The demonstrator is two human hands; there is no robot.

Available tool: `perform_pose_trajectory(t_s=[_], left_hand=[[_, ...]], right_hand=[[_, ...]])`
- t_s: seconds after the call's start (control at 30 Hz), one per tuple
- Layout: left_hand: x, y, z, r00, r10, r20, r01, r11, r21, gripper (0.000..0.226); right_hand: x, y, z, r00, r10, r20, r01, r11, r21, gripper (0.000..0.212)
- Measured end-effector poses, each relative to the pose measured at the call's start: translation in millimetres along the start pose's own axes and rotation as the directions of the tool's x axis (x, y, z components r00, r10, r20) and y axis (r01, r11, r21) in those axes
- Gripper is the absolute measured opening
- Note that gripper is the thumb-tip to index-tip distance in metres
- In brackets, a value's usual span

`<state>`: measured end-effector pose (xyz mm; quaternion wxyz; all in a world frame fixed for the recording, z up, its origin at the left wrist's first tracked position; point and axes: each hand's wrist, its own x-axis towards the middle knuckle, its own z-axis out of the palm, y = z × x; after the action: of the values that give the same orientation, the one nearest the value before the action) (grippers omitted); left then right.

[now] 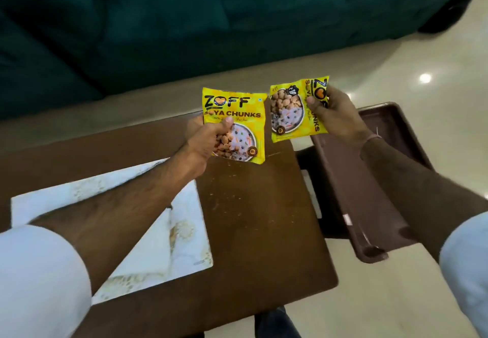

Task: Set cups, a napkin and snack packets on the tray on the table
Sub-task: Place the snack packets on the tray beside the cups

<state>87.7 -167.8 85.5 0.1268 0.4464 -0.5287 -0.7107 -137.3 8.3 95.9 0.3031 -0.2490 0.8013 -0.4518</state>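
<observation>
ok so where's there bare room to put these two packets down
The brown tray at the right looks bare along its length under the right hand. The table is bare between the white mat and its right edge. Both hands hold a packet, left packet, right packet; the left arm covers much of the mat.

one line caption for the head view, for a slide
Each hand, left and right, holds up a yellow soya chunks packet above the wooden table.

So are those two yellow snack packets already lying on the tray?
No, each packet is held up in the air, one in the left hand and one in the right hand, off the brown tray.
</observation>
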Motion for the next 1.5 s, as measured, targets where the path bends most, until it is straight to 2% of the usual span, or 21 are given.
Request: perform_pose_trajectory(t_s=[0.13, 0.27, 0.37, 0.53, 0.67, 0.77, 0.93, 1.03, 1.2, 1.3, 1.4, 1.5], left_hand=[[-9, 9, -94, 0.985, 0.023, -0.170, -0.026, 1.000, -0.017, 0.005], [-29, 5, -192, 0.947, 0.020, -0.321, -0.034, 0.999, -0.037, 0.004], [-48, -6, -260, 0.903, 0.011, -0.430, -0.024, 0.999, -0.025, 0.011], [-85, -37, -354, 0.850, -0.039, -0.526, 0.015, 0.999, -0.050, 0.020], [-112, -70, -408, 0.807, -0.106, -0.582, 0.058, 0.993, -0.101, 0.018], [-131, -100, -440, 0.773, -0.151, -0.616, 0.117, 0.989, -0.095, 0.020], [-152, -151, -470, 0.770, -0.218, -0.600, 0.215, 0.974, -0.077, 0.011], [-159, -171, -469, 0.796, -0.217, -0.566, 0.235, 0.971, -0.042, 0.009], [-161, -191, -454, 0.862, -0.190, -0.471, 0.216, 0.976, 0.000, 0.010], [-159, -196, -449, 0.871, -0.170, -0.461, 0.207, 0.978, 0.030, 0.006], [-157, -201, -451, 0.864, -0.136, -0.486, 0.210, 0.973, 0.101, 0.022], [-156, -200, -450, 0.863, -0.105, -0.494, 0.227, 0.954, 0.195, 0.032]], right_hand=[[6, -49, 75, 0.976, -0.042, 0.214, 0.041, 0.999, 0.010, 0.017], [7, -86, 148, 0.901, -0.049, 0.431, 0.086, 0.994, -0.066, 0.012], [6, -103, 202, 0.848, -0.021, 0.529, 0.108, 0.985, -0.134, 0.012], [-1, -117, 280, 0.728, 0.107, 0.677, 0.109, 0.957, -0.267, 0.009], [-15, -121, 326, 0.625, 0.168, 0.763, 0.224, 0.897, -0.381, 0.015], [-26, -120, 353, 0.535, 0.253, 0.806, 0.301, 0.834, -0.462, 0.022], [-41, -107, 377, 0.418, 0.411, 0.810, 0.406, 0.713, -0.571, 0.018], [-45, -98, 381, 0.394, 0.477, 0.785, 0.436, 0.655, -0.617, 0.021], [-47, -85, 375, 0.364, 0.552, 0.750, 0.381, 0.647, -0.661, 0.020], [-45, -79, 371, 0.351, 0.577, 0.738, 0.304, 0.675, -0.672, 0.019], [-43, -76, 367, 0.338, 0.606, 0.720, 0.276, 0.668, -0.691, 0.018], [-48, -73, 367, 0.310, 0.644, 0.700, 0.352, 0.606, -0.713, 0.018]])
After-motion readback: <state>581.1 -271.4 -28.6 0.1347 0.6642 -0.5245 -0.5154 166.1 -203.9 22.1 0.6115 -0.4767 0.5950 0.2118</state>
